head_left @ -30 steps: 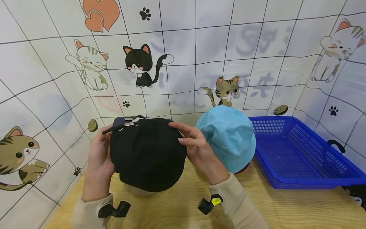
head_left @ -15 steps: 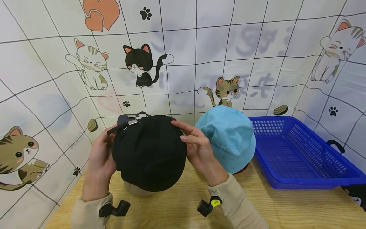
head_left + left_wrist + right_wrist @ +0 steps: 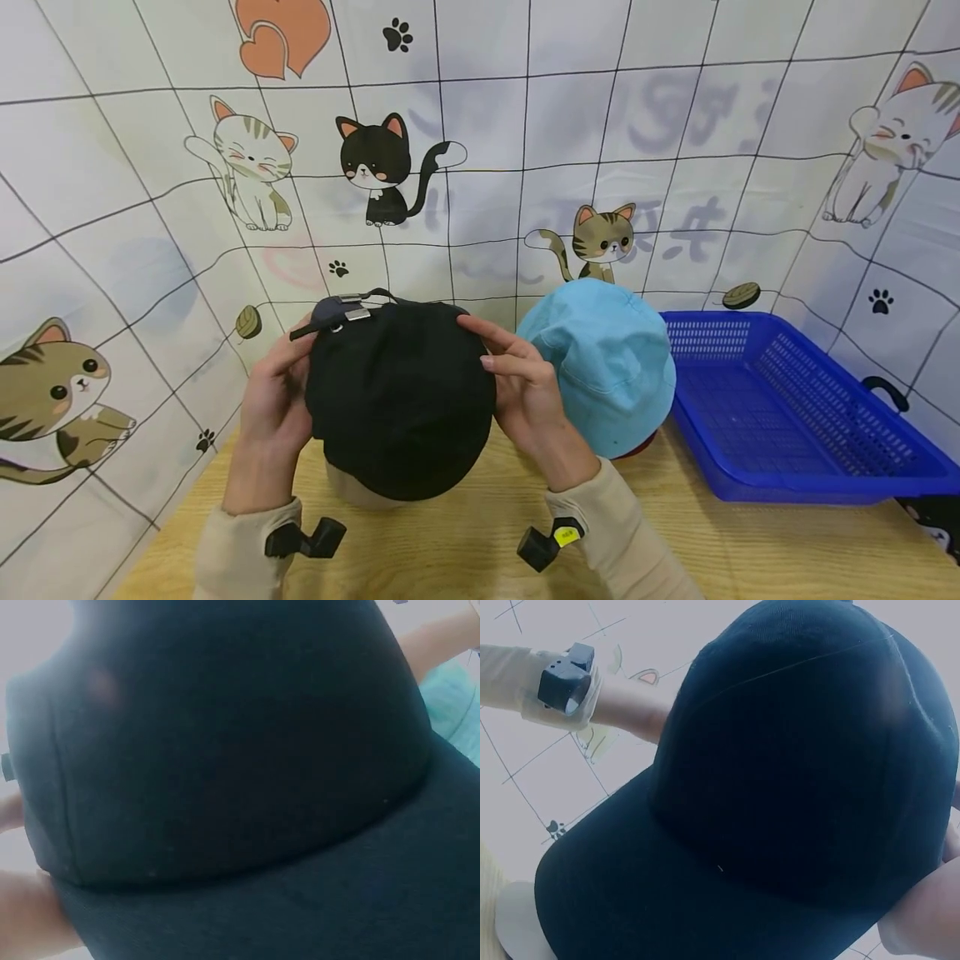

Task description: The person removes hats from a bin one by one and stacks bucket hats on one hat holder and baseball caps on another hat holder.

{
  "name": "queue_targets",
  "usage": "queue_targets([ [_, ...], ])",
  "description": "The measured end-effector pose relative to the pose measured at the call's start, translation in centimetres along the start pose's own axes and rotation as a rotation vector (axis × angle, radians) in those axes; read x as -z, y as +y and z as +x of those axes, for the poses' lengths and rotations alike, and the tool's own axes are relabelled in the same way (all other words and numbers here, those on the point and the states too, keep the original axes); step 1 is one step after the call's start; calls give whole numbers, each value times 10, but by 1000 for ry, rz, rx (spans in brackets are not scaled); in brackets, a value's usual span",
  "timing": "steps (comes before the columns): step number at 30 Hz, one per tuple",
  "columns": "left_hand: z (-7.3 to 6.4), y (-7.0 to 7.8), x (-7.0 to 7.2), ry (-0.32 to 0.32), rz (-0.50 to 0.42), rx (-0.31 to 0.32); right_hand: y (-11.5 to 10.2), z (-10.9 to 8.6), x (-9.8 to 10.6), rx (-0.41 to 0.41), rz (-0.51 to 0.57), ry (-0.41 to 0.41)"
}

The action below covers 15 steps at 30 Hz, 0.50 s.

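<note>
A black baseball cap [image 3: 401, 400] is held between both hands, its brim toward the person and its back strap with a metal buckle at the far left. My left hand [image 3: 273, 400] grips the cap's left edge near the strap, fingers partly hidden behind it. On the right edge, my right hand [image 3: 528, 392] holds the cap with index and middle fingertips on the outer cloth and the thumb out of sight. A dark navy piece with a second buckle [image 3: 326, 308] shows just behind the black cap. Below the brim, a pale rounded stand [image 3: 360, 490] peeks out.
To the right of the black cap, a light blue bucket hat [image 3: 600, 367] sits over something dark red [image 3: 641, 446]. Further right lies a blue plastic basket [image 3: 787, 433] with a black handle. Cat-printed tile sheeting [image 3: 487, 200] stands behind the wooden table [image 3: 465, 542].
The left side of the black cap has shifted slightly right and up together with my left hand. My right hand keeps its hold. The head view has turned slightly.
</note>
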<state>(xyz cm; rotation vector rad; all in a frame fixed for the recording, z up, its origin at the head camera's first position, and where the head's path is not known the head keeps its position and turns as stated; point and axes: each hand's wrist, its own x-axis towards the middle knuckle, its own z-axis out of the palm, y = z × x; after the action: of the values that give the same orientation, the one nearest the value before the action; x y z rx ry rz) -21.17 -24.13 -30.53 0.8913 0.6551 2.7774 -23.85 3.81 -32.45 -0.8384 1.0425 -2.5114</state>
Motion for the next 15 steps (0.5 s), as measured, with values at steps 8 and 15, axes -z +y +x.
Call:
queue_targets([
  [8, 1, -2, 1, 17, 130, -56, -1, -2, 1, 12, 27, 12],
  [15, 3, -3, 1, 46, 295, -78, -1, 0, 2, 32, 43, 39],
])
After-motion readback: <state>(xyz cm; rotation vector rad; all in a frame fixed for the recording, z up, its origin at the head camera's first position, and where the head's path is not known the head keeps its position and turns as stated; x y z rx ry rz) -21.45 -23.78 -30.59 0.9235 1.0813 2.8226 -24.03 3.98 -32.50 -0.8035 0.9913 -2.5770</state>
